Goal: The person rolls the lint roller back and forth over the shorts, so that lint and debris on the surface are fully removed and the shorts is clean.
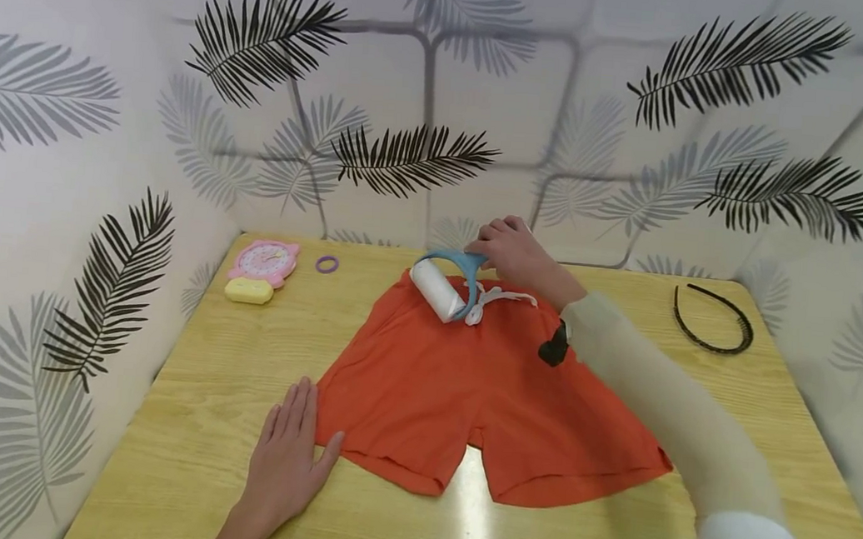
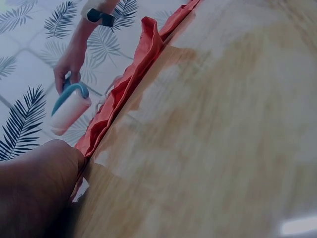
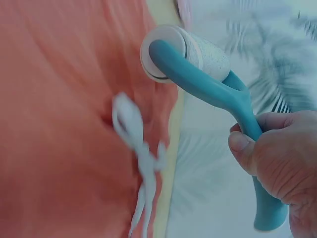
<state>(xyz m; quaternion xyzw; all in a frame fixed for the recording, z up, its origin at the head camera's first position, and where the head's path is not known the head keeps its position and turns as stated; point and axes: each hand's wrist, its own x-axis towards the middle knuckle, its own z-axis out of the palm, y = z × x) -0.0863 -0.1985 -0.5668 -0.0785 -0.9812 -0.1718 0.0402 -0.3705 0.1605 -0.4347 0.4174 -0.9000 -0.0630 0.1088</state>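
Orange-red shorts (image 1: 423,386) with a white drawstring (image 1: 484,300) lie spread on the wooden table, waistband toward the back wall. My right hand (image 1: 517,255) grips the blue handle of a lint roller (image 1: 436,290); its white roll is over the waistband, left of the drawstring bow. In the right wrist view the thumb and fingers wrap round the handle (image 3: 247,111). With fingers straight, my left hand (image 1: 287,451) rests flat at the shorts' lower left corner, fingertips by the edge of the leg. The left wrist view shows part of that hand (image 2: 39,183) beside the red fabric.
A pink clock (image 1: 265,261) and a yellow bar, perhaps soap (image 1: 249,291), sit at the table's back left, near a purple ring (image 1: 327,264). On the right lies a black headband (image 1: 713,321). Leaf-patterned walls (image 1: 488,98) border the table (image 1: 195,420) at the back and sides.
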